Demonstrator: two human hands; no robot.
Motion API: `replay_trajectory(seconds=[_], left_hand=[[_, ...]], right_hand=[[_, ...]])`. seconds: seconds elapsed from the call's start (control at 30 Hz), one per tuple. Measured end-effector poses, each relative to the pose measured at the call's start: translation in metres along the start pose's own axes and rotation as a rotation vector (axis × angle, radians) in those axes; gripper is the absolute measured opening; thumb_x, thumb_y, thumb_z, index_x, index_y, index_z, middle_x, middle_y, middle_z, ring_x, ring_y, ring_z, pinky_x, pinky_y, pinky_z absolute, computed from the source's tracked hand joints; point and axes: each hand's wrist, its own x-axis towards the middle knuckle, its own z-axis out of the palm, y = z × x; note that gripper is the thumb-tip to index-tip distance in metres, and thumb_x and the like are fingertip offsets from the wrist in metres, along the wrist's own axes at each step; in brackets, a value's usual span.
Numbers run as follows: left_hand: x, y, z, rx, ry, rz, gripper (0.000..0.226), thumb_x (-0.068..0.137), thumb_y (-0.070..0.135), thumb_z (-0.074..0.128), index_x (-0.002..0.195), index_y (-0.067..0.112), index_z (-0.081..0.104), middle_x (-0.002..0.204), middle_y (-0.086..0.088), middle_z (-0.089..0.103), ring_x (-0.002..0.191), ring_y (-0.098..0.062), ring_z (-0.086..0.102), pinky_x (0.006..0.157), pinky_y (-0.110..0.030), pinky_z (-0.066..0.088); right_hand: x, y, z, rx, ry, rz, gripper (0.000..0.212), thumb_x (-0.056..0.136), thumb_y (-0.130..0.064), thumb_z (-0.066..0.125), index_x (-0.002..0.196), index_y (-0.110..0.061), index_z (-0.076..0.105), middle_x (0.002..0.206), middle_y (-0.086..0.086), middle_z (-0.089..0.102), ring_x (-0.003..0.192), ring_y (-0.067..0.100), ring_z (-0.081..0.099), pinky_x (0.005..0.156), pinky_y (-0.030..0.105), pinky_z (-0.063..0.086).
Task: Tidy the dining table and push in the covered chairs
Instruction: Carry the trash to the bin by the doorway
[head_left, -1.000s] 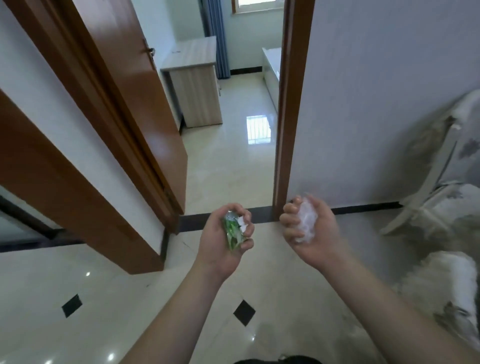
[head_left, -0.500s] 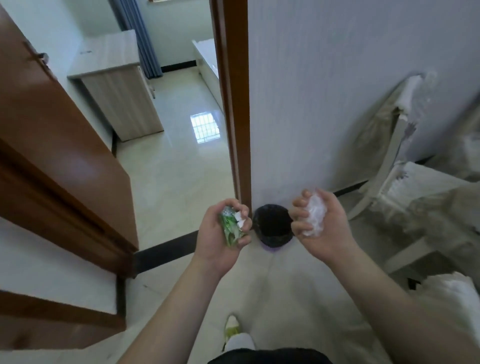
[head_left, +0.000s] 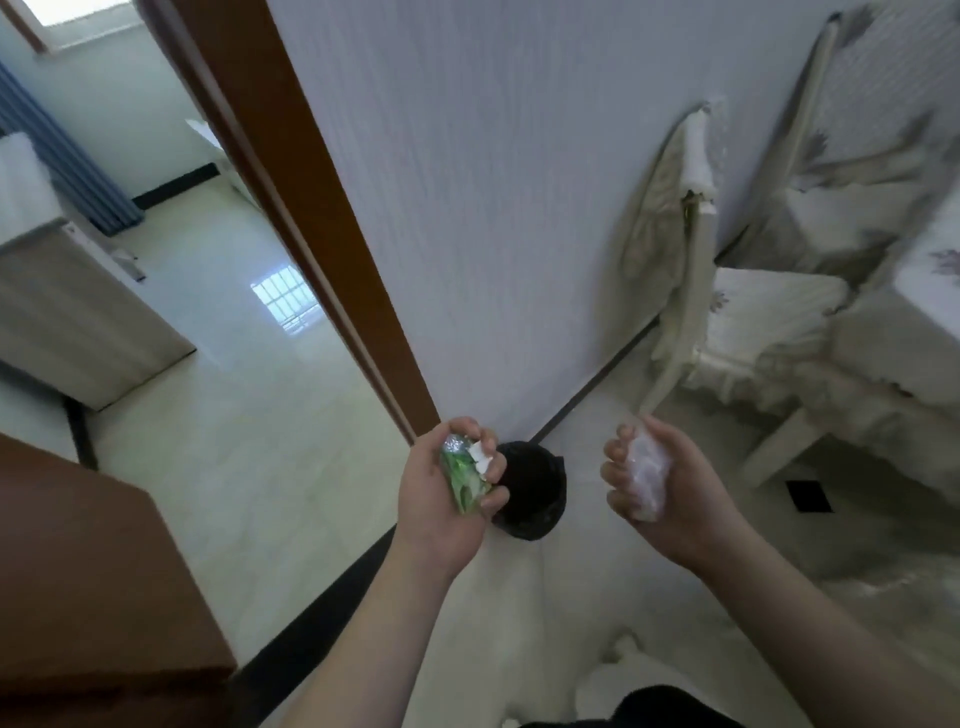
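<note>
Crumpled green plastic wrapper in left hand, round black-lined bin just beyond on floor between both grips, crumpled white tissue wad in right hand, fabric-covered white wooden chair beyond and right of it.

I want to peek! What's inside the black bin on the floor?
The black bin looks dark inside, lined with a black bag; no contents show. The left hand, holding a green wrapper, covers its left edge.
</note>
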Motion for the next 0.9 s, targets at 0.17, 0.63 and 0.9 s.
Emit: replay_trajectory(seconds=[0.17, 0.63, 0.9], left_hand=[[0.075, -0.001, 0.032, 0.083, 0.014, -0.055, 0.015, 0.084, 0.027, 0.048, 0.074, 0.016, 0.053, 0.071, -0.002, 0.047, 0.053, -0.013, 0.039, 0.044, -0.021, 0.019], [0.21, 0.001, 0.0, 0.095, 0.202, -0.115, 0.022, 0.087, 0.03, 0.05, 0.071, 0.016, 0.056, 0.072, -0.002, 0.051, 0.054, -0.012, 0.041, 0.041, -0.021, 0.024], [0.296, -0.039, -0.073, 0.268, 0.217, -0.231, 0.016, 0.079, 0.029, 0.054, 0.065, 0.022, 0.051, 0.07, 0.003, 0.051, 0.056, -0.012, 0.043, 0.047, -0.025, 0.029]], right_hand=[[0.054, -0.038, -0.031, 0.056, 0.061, 0.019, 0.018, 0.08, -0.035, 0.061, 0.078, -0.018, 0.058, 0.069, -0.002, 0.052, 0.05, 0.01, 0.048, 0.041, 0.019, 0.031], [0.222, -0.062, -0.074, 0.132, -0.114, 0.218, 0.024, 0.074, -0.036, 0.075, 0.079, -0.017, 0.06, 0.069, -0.002, 0.057, 0.053, 0.009, 0.052, 0.043, 0.017, 0.032], [0.292, 0.006, -0.133, 0.332, -0.054, 0.168, 0.026, 0.076, -0.044, 0.07, 0.083, -0.02, 0.062, 0.073, -0.004, 0.058, 0.059, 0.009, 0.054, 0.046, 0.018, 0.03]])
